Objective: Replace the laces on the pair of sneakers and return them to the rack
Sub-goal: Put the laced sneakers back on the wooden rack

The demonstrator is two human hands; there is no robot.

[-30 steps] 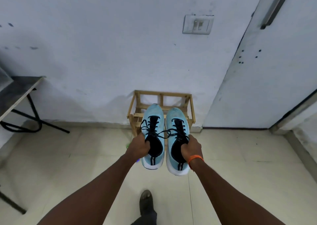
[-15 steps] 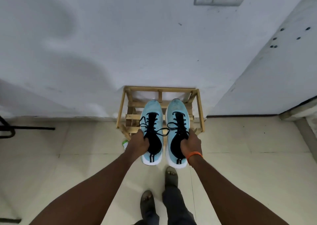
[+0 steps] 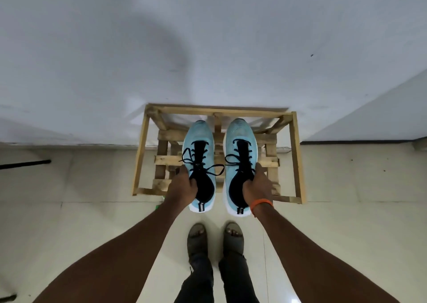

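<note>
Two light blue sneakers with black laces and white soles hang side by side over the wooden rack (image 3: 296,155). My left hand (image 3: 182,187) grips the left sneaker (image 3: 200,138) at its collar, fingers curled into the opening. My right hand (image 3: 258,187), with an orange wristband, grips the right sneaker (image 3: 240,134) the same way. Both toes point toward the wall and both heels stick out past the rack's front rail. Whether the soles touch the slats is hidden.
The rack stands on the tiled floor (image 3: 346,233) against a white wall (image 3: 208,48). My two feet (image 3: 215,235) stand just in front of it. A small green thing (image 3: 157,207) lies by the rack's front left corner. A black leg (image 3: 25,164) shows at the left edge.
I have stepped closer to the rack and the view has tilted down. Both sneakers have moved forward over the rack. My grips on them are unchanged.
</note>
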